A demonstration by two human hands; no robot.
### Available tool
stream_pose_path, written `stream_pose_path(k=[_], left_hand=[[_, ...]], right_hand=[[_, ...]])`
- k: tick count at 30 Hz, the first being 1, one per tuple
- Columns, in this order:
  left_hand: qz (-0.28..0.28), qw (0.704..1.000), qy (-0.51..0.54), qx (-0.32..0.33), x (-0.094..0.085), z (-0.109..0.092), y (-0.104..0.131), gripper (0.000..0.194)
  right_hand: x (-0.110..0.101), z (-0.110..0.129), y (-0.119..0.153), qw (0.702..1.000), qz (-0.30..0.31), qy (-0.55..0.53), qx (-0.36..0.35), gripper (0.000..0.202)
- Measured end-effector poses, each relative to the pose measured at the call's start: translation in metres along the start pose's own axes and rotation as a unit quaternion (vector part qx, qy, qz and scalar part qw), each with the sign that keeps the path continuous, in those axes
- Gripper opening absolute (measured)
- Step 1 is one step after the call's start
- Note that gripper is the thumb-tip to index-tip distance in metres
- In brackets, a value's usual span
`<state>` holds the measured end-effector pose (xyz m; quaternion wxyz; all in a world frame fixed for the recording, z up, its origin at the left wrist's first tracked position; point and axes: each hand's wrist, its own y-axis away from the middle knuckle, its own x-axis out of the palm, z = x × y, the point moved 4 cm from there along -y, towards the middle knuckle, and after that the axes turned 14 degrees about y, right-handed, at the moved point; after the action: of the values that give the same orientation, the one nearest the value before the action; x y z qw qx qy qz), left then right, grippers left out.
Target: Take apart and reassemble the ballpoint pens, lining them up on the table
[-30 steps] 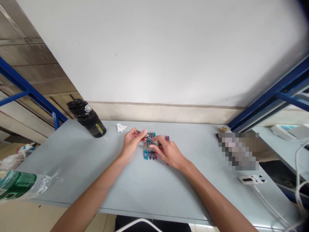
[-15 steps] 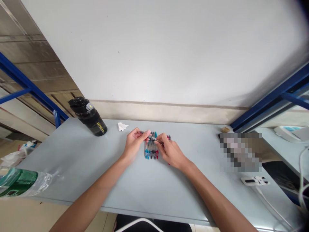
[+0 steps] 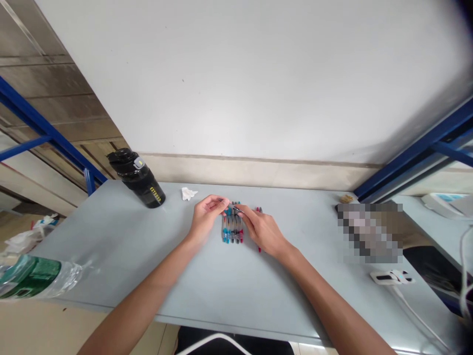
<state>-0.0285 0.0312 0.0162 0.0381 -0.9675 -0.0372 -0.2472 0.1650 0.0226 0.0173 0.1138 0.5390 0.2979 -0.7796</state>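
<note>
Both my hands are over a row of several clear pens [image 3: 232,231] with blue, black and red ends, lying side by side on the grey table [image 3: 207,291]. My left hand [image 3: 207,217] pinches a small dark pen piece between thumb and forefinger, mostly hidden by the fingers. Opposite it, my right hand [image 3: 265,230] is closed on a slim pen part [image 3: 237,210], dark with a silvery shine, pointing toward the left hand. Whether the two pieces touch cannot be made out. A red-ended pen [image 3: 259,248] lies partly under the right hand, apart from the row.
A black bottle [image 3: 142,182] stands at the back left near a crumpled tissue [image 3: 188,194]. A clear bottle with a green label [image 3: 37,277] lies at the left edge. On the right are a blurred-out object [image 3: 369,234] and a white device with a cable [image 3: 392,277].
The dark and silvery pen stretched between both hands before; now a gap shows between the pieces. My right hand has turned slightly, uncovering more of the red-ended pen.
</note>
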Motion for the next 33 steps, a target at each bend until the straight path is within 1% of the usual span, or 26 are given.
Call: stream_pose_path(k=[5, 9, 13, 17, 23, 26, 29, 33], left_hand=[[-0.01, 1.0, 0.001, 0.006, 0.001, 0.001, 0.001, 0.038], [-0.007, 1.0, -0.003, 0.009, 0.003, 0.001, 0.003, 0.037], [-0.014, 1.0, -0.007, 0.01, 0.004, 0.001, 0.004, 0.039], [-0.024, 1.0, 0.007, 0.01, 0.0, 0.0, 0.001, 0.043], [-0.038, 0.999, 0.022, 0.014, -0.006, -0.007, -0.003, 0.041], [-0.05, 0.998, 0.04, 0.028, -0.009, -0.012, -0.006, 0.04], [-0.074, 0.994, 0.059, 0.052, -0.016, -0.017, -0.01, 0.041], [-0.091, 0.991, 0.075, 0.066, -0.024, -0.021, -0.014, 0.04]], right_hand=[[-0.002, 0.0, 0.0, 1.0, -0.016, -0.007, -0.004, 0.035], [-0.003, 0.001, 0.0, 0.999, -0.027, -0.014, 0.009, 0.03], [-0.001, 0.0, 0.001, 0.999, -0.018, -0.032, 0.023, 0.024], [-0.005, 0.0, 0.001, 0.998, -0.014, -0.051, 0.036, 0.018], [-0.013, 0.003, -0.001, 0.999, -0.037, -0.029, 0.016, 0.03], [-0.014, 0.001, -0.001, 0.998, -0.054, -0.02, 0.025, 0.034], [-0.015, -0.003, -0.001, 0.997, -0.07, -0.021, 0.034, 0.035], [-0.014, -0.003, -0.001, 0.997, -0.066, -0.021, 0.034, 0.036]])
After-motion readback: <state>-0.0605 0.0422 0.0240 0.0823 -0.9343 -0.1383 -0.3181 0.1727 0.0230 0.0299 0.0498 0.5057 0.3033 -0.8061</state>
